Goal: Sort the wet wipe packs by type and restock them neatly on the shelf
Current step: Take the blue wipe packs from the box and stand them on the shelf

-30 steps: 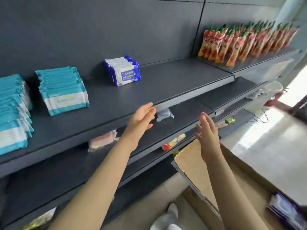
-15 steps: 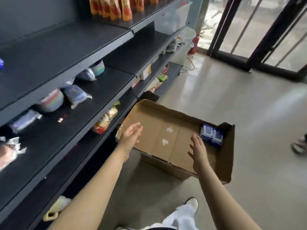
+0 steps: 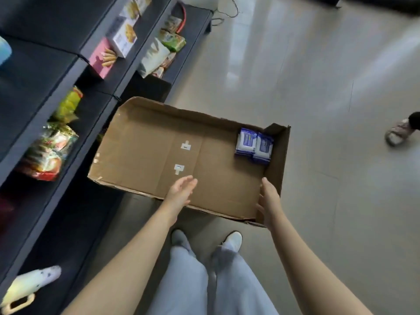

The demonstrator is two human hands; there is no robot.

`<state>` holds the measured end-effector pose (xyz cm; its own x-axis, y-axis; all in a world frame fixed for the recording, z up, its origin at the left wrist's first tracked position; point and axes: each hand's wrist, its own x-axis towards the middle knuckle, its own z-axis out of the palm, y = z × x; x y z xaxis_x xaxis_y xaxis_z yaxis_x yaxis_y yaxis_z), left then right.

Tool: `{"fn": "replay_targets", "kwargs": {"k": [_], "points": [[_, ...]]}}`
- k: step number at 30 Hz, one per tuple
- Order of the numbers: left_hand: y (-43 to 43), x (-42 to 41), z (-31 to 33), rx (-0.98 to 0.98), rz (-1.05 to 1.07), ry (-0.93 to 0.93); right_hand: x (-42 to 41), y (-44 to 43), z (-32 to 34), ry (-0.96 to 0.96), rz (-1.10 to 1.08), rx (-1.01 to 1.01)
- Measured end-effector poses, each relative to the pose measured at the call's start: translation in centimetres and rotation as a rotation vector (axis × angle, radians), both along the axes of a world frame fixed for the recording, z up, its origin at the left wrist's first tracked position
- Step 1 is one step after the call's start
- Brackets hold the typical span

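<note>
On the pale tiled floor, beside the dark grey metal shelf unit, we find a shallow brown cardboard box with its top open. The blue-and-white wet wipe packs sit side by side in its far right corner, close against the right wall; none is in either hand. We note two small white tags on the bare base of the box. The left hand hangs over the near edge of the box, fingers straight and close together, holding nothing. The right hand is at the near right corner, fingers extended along the inner side of the right wall, thumb apart; we cannot tell whether it touches the cardboard. The shelves carry assorted goods, among them a pink biscuit carton and a red-and-gold foil bag. Below the hands we see the wearer's white shoes. Another person's shoe shows well apart at the right.
</note>
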<state>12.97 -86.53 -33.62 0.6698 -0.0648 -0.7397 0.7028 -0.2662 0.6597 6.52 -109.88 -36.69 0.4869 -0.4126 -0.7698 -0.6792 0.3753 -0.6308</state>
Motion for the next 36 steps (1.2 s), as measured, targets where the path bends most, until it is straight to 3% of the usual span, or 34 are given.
{"fn": "replay_targets", "kwargs": {"k": [7, 16, 22, 25, 32, 36], "points": [[-7.5, 6.6, -11.9, 0.048, -0.072, 0.079, 6.7, -6.9, -11.6, 0.076, 0.080, -0.153], [-18.0, 16.3, -25.3, 0.003, -0.157, 0.012, 15.0, -12.5, -23.3, 0.056, -0.070, -0.205], [-22.5, 19.7, -28.7, -0.052, -0.157, -0.039, 16.3, -12.5, -25.9, 0.091, -0.144, -0.277], [-23.3, 20.1, -29.6, 0.017, -0.097, -0.075, 16.6, -12.1, -26.4, 0.120, -0.196, -0.247], [-21.4, 20.4, -30.7, 0.031, -0.098, -0.091, 17.4, -11.3, -26.1, 0.195, -0.362, -0.244], [-19.3, 19.6, -29.7, -0.004, -0.035, -0.123, 16.7, -11.0, -24.9, 0.106, -0.379, -0.120]]}}
